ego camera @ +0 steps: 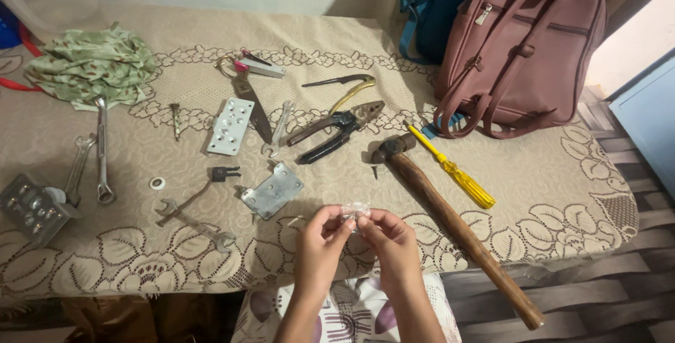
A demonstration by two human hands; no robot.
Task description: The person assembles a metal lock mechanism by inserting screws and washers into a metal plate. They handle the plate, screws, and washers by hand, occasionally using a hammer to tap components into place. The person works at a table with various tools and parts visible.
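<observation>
Both hands, left hand [318, 239] and right hand [391, 236], pinch a small clear plastic packet [354, 211] between their fingertips at the near edge of the bench [576, 202], with the wooden-handled hammer [457, 229] just right, a metal plate [273, 190] left.

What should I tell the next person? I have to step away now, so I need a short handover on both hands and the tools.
Left hand and right hand: both pinch a small clear packet at the table's near edge.
Nearby: metal plate to the left, hammer and yellow screwdriver to the right, pliers beyond.
Done: packet picked up.
Left: packet looks unopened; contents too small to tell.
</observation>
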